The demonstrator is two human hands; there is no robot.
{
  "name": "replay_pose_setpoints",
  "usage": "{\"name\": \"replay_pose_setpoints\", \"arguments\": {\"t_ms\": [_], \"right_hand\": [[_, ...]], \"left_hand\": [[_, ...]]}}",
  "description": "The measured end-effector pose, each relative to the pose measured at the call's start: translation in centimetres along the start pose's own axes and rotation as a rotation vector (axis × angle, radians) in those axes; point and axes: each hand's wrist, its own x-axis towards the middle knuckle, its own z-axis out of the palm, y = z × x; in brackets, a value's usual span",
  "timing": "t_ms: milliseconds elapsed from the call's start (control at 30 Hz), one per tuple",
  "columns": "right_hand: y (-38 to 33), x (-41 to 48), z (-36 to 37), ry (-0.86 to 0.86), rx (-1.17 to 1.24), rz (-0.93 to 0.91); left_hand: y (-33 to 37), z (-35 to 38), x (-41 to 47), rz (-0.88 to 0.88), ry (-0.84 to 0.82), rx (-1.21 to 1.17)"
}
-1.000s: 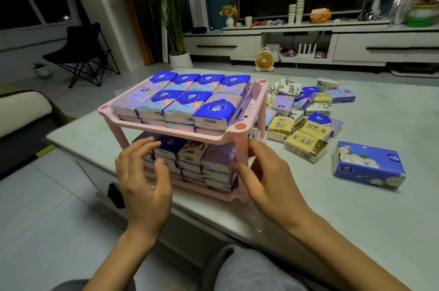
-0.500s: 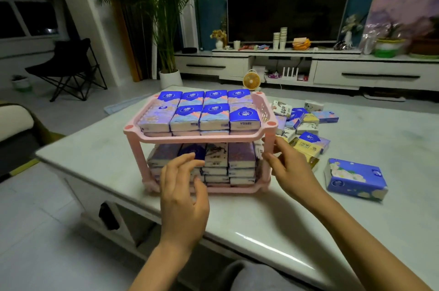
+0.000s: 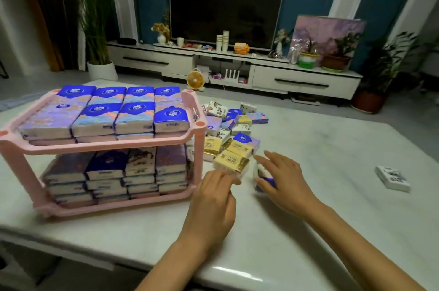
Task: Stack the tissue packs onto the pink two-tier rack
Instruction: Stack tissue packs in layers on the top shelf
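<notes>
Hands: right hand lies over a blue pack, fingers spread across its top, thumb curled against its near end, gripping it. Left hand has loosely bent fingers holding nothing, tips at the near edge of a yellow pack; actual contact cannot be told.

Task items: pink two-tier rack stands at the left of the table. Both tiers are filled with stacked tissue packs, blue and purple wrappers uppermost. A loose pile of mixed packs lies just right of the rack. One white pack lies well apart at far right.

Surface and room: pale marbled tabletop; television on a blue wall above a low white cabinet; small orange fan on the floor; tall palm in a white pot at left.

Obscured: the blue pack is mostly covered by the right hand. The lower tier is dim and its prints are unclear. The rack's left corner is cut off by the frame edge.
</notes>
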Motion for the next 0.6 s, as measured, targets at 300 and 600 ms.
{"name": "replay_pose_setpoints", "arguments": {"t_ms": [300,600], "right_hand": [[3.0,3.5,0.5,0.019,-0.022,0.216],[-3.4,17.8,2.7,-0.033,0.761,0.263]], "left_hand": [[-0.3,4.0,4.3,-0.037,-0.110,-0.002],[-1.2,4.0,5.9,-0.354,-0.132,-0.058]]}}
